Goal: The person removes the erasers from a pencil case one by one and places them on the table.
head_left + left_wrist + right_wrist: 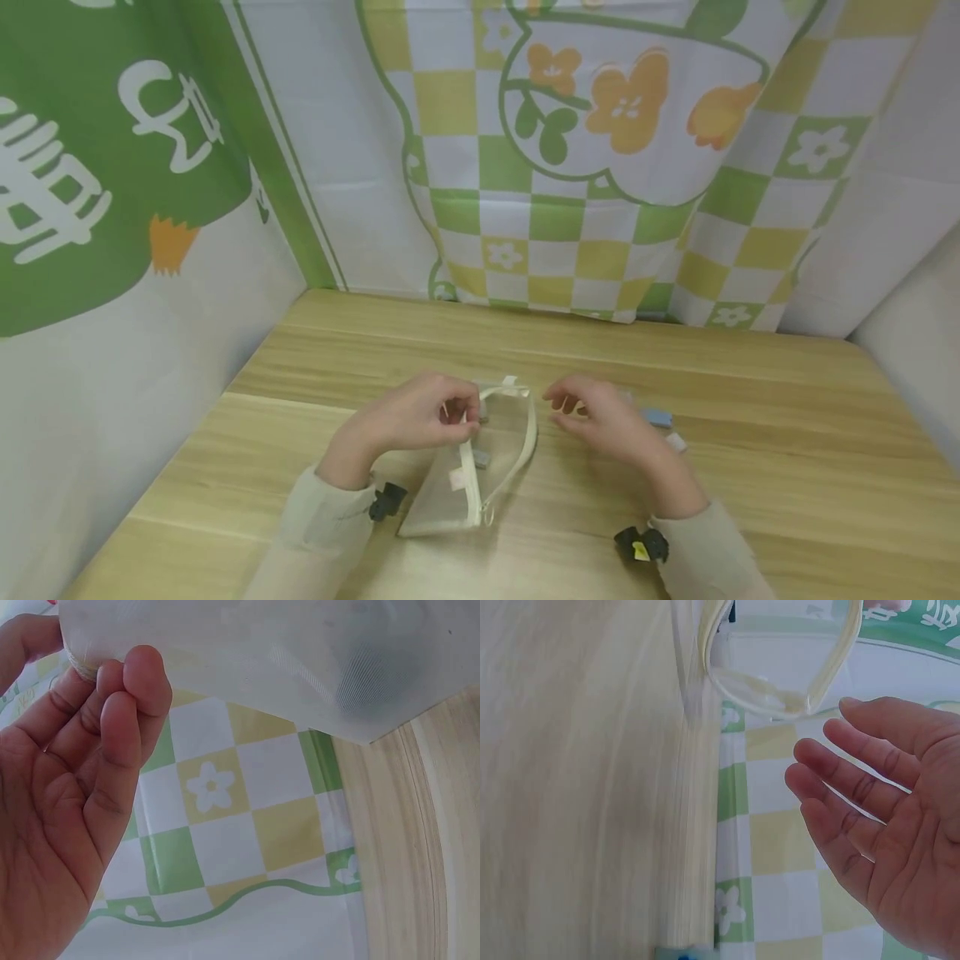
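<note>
A translucent zip pouch [435, 512] with cream zipper edging stands on the table, its mouth spread open. My left hand [416, 414] pinches the pouch's left rim between thumb and fingers. In the left wrist view, the pouch's cloudy side [225, 667] spreads beside the fingertips, and a dark blurred shape shows through it. Small greyish pieces [481, 458] lie inside, too indistinct to name. Just right of the mouth hovers my right hand [611, 423], fingers loosely bent and apart from the pouch. The right wrist view shows its palm [911, 855] holding nothing.
Beyond the right hand, a small blue block-like piece [657, 417] and a whitish one [677, 442] lie on the wooden table [787, 450]. A checked, flowered curtain [555, 217] hangs along the table's back edge. A white and green cloth [180, 350] hangs at left.
</note>
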A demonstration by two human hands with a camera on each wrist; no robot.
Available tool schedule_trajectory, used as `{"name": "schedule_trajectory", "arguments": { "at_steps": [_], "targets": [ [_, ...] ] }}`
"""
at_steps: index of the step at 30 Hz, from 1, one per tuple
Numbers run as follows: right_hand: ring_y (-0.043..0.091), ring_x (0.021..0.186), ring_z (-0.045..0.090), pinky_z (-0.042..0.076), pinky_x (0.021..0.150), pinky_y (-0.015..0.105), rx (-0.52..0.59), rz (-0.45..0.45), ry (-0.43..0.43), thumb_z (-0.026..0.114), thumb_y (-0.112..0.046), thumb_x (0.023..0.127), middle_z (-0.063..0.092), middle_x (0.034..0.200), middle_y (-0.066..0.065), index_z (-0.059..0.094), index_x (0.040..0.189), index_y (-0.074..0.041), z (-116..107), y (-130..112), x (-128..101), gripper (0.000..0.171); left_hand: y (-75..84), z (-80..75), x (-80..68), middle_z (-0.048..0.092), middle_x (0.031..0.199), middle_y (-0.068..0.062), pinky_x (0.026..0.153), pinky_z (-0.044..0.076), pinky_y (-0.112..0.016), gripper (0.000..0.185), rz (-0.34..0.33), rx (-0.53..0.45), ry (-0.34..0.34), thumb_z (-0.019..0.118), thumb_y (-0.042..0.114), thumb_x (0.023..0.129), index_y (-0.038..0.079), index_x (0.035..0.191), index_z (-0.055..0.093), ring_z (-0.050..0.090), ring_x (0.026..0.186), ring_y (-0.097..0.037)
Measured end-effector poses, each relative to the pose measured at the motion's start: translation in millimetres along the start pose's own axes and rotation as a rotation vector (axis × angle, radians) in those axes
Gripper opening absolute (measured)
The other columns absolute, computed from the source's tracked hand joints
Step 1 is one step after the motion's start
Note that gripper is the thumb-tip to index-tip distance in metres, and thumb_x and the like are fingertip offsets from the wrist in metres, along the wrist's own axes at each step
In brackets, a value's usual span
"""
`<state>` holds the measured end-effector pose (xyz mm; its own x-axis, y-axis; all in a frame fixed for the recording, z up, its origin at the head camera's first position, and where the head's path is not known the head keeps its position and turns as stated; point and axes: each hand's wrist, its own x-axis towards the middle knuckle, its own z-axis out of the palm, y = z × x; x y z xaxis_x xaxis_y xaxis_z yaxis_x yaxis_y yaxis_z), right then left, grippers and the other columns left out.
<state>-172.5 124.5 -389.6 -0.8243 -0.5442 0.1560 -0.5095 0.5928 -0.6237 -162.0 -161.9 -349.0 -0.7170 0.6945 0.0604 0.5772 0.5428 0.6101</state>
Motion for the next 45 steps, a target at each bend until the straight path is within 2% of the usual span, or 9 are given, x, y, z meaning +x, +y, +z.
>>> {"name": "schedule_trajectory", "arguments": {
  "at_steps": [6, 16, 25, 34, 45],
  "targets": [
    [0.019, 0.087, 0.065, 0.057, 0.079, 0.040, -0.024, -0.077, -0.016, 0.067, -0.010, 0.091, 0.069, 0.096, 0.005, 0.068, 0.111, -0.002, 10.5, -5.6, 6.7, 0.021, 0.2, -0.5, -0.4, 0.059, 0.073, 0.009, 0.058, 0.045, -0.020, 0.006, -0.002, -0.008, 0.001, 0.064, 0.011, 0.085, 0.017, 0.084, 0.066, 0.051, 0.065, -0.004],
    [0.013, 0.082, 0.063, 0.052, 0.072, 0.022, -0.023, -0.122, -0.143, 0.068, -0.009, 0.089, 0.070, 0.090, 0.003, 0.068, 0.110, -0.001, 25.4, -16.8, 14.8, 0.023, 0.1, -0.6, 0.0, 0.060, 0.073, 0.009, 0.057, 0.045, -0.020, 0.010, 0.001, -0.024, 0.002, 0.064, 0.010, 0.085, 0.019, 0.083, 0.065, 0.051, 0.064, -0.004],
    [0.009, 0.081, 0.063, 0.052, 0.073, 0.019, 0.003, -0.108, -0.207, 0.070, -0.009, 0.086, 0.071, 0.093, 0.005, 0.069, 0.106, -0.003, 41.7, -24.1, 22.4, 0.021, -0.6, -1.2, -1.3, 0.061, 0.076, 0.009, 0.059, 0.047, -0.021, 0.007, 0.012, -0.012, 0.006, 0.064, 0.011, 0.085, 0.018, 0.084, 0.066, 0.052, 0.065, -0.003],
    [0.007, 0.078, 0.059, 0.052, 0.073, 0.019, 0.087, -0.141, -0.268, 0.070, -0.004, 0.085, 0.070, 0.093, 0.006, 0.071, 0.104, -0.002, 52.8, -28.1, 29.7, 0.019, -0.4, -1.9, -1.3, 0.060, 0.073, 0.009, 0.057, 0.045, -0.020, 0.008, 0.014, -0.004, 0.013, 0.064, 0.010, 0.084, 0.018, 0.084, 0.066, 0.051, 0.064, -0.003],
    [0.002, 0.070, 0.052, 0.049, 0.066, 0.017, 0.030, -0.175, -0.299, 0.074, -0.008, 0.083, 0.063, 0.081, -0.002, 0.071, 0.096, -0.005, 58.5, -28.7, 34.7, 0.013, 0.9, -2.3, -2.6, 0.059, 0.074, 0.009, 0.058, 0.045, -0.020, 0.008, 0.010, 0.005, 0.015, 0.063, 0.010, 0.083, 0.018, 0.086, 0.066, 0.051, 0.065, -0.004]
  ]
}}
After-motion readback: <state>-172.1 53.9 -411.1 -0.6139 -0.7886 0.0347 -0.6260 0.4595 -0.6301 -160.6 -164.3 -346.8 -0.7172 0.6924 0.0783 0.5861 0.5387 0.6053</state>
